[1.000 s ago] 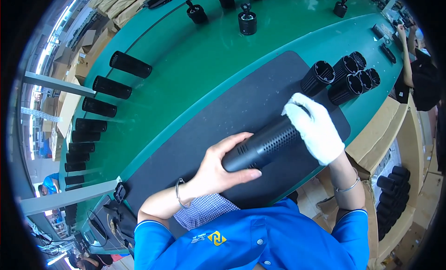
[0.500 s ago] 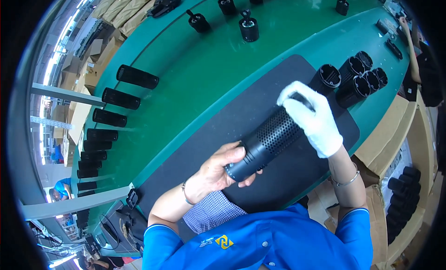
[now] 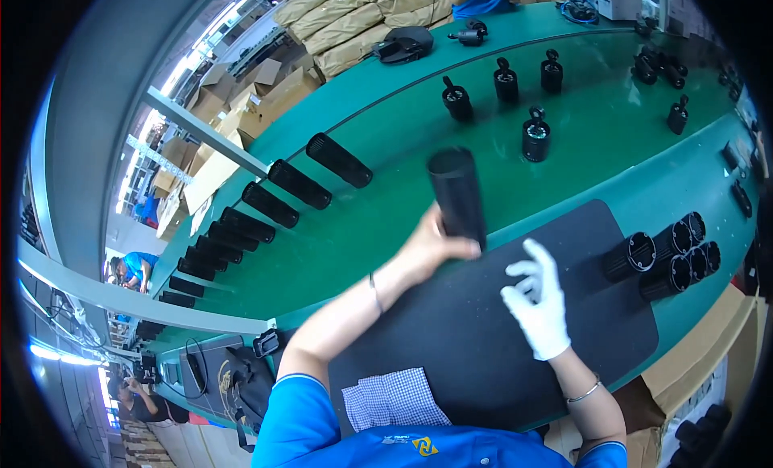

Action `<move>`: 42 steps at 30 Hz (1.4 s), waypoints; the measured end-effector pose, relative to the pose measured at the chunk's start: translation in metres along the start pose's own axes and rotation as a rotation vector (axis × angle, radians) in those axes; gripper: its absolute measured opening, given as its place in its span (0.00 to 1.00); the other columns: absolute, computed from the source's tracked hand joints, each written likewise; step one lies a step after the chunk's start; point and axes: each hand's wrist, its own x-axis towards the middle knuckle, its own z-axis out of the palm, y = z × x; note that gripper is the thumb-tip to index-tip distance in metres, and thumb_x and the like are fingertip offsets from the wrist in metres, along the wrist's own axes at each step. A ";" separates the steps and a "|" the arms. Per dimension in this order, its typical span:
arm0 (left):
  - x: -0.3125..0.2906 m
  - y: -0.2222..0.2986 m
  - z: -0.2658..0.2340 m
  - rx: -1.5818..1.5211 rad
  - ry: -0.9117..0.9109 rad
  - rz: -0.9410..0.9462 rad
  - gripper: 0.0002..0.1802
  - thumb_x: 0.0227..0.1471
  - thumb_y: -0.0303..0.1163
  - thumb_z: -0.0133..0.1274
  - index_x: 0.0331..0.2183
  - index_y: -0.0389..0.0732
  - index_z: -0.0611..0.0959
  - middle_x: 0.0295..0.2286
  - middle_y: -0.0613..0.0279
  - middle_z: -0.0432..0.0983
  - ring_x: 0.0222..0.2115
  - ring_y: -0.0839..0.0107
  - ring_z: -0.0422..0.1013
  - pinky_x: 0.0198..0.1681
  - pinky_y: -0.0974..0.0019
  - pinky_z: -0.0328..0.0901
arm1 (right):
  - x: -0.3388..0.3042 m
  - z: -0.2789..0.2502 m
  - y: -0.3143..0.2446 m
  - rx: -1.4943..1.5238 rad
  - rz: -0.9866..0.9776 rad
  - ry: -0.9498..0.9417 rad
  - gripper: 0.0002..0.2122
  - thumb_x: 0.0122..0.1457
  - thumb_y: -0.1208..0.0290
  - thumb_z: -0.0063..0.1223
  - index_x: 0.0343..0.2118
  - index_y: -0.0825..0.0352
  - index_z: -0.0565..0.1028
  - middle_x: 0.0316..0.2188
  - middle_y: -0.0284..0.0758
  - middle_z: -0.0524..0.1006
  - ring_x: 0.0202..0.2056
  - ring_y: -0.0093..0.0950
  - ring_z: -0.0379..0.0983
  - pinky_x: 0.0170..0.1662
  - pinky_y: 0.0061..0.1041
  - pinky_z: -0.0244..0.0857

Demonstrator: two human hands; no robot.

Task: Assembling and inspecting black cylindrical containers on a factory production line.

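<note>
My left hand (image 3: 431, 246), bare, grips the lower end of a black cylindrical housing (image 3: 457, 194). It holds the housing nearly upright at the edge of the green belt (image 3: 386, 218), slightly blurred by motion. To its right, my right hand (image 3: 538, 307) wears a white glove and hovers above the dark mat (image 3: 459, 331). That hand is empty, its fingers bent and apart. A checked cloth (image 3: 394, 399) lies on the mat close to my body. Beyond the mat's right side stands a cluster of several black cylinders (image 3: 630, 257) with open ends showing.
Along the belt's left runs a row of several black cylinders (image 3: 270, 204). Short black parts with loop-topped stems (image 3: 535, 138) stand farther off on the belt. A grey metal frame (image 3: 145, 295) crosses the left side. Cardboard (image 3: 696, 339) is at the lower right. Other people work nearby.
My right hand has come off the housing's perforated end. My left hand has carried the housing away toward the belt and turned it more upright. The head view has shifted.
</note>
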 end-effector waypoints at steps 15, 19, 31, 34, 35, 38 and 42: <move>0.165 -0.035 -0.171 0.283 0.678 0.209 0.38 0.33 0.17 0.62 0.49 0.36 0.65 0.37 0.51 0.74 0.34 0.63 0.72 0.37 0.63 0.69 | 0.010 -0.007 0.022 -0.741 -0.222 -0.289 0.14 0.48 0.69 0.54 0.40 0.59 0.75 0.28 0.32 0.75 0.25 0.31 0.72 0.29 0.28 0.67; 0.143 -0.026 -0.159 0.273 0.640 0.135 0.42 0.35 0.19 0.63 0.52 0.34 0.61 0.38 0.48 0.73 0.33 0.61 0.72 0.37 0.62 0.69 | 0.012 -0.011 0.024 -0.747 -0.278 -0.290 0.14 0.49 0.69 0.53 0.40 0.59 0.75 0.29 0.33 0.75 0.25 0.33 0.73 0.30 0.28 0.67; 0.058 0.099 -0.171 1.574 0.833 0.724 0.29 0.49 0.36 0.56 0.50 0.33 0.69 0.44 0.48 0.69 0.39 0.52 0.69 0.46 0.58 0.64 | 0.008 -0.016 0.025 -0.798 -0.377 -0.282 0.13 0.49 0.69 0.53 0.39 0.61 0.74 0.32 0.34 0.75 0.28 0.33 0.73 0.33 0.30 0.68; 0.075 0.104 -0.221 1.856 1.046 0.288 0.31 0.52 0.49 0.50 0.48 0.33 0.72 0.41 0.46 0.72 0.39 0.48 0.70 0.47 0.54 0.62 | 0.008 -0.017 0.024 -0.807 -0.335 -0.299 0.14 0.47 0.69 0.55 0.39 0.61 0.76 0.33 0.33 0.75 0.30 0.32 0.73 0.34 0.28 0.68; 0.078 0.105 -0.230 1.851 1.034 0.293 0.31 0.52 0.49 0.50 0.48 0.33 0.72 0.41 0.46 0.72 0.39 0.48 0.70 0.47 0.54 0.62 | 0.008 -0.019 0.023 -0.811 -0.327 -0.291 0.14 0.47 0.69 0.55 0.39 0.61 0.76 0.33 0.33 0.75 0.30 0.32 0.73 0.34 0.28 0.68; 0.083 0.107 -0.256 1.612 0.764 -0.161 0.33 0.53 0.55 0.43 0.44 0.32 0.73 0.39 0.43 0.74 0.40 0.47 0.69 0.47 0.53 0.61 | 0.010 -0.018 0.021 -0.840 -0.292 -0.342 0.12 0.49 0.69 0.53 0.38 0.61 0.74 0.33 0.33 0.74 0.30 0.32 0.73 0.34 0.30 0.68; 0.089 0.097 -0.270 1.577 0.698 -0.249 0.31 0.54 0.54 0.38 0.39 0.32 0.74 0.37 0.40 0.75 0.41 0.44 0.69 0.47 0.53 0.61 | 0.013 -0.015 0.022 -0.832 -0.329 -0.322 0.11 0.49 0.69 0.52 0.37 0.61 0.73 0.32 0.33 0.74 0.30 0.32 0.73 0.34 0.31 0.68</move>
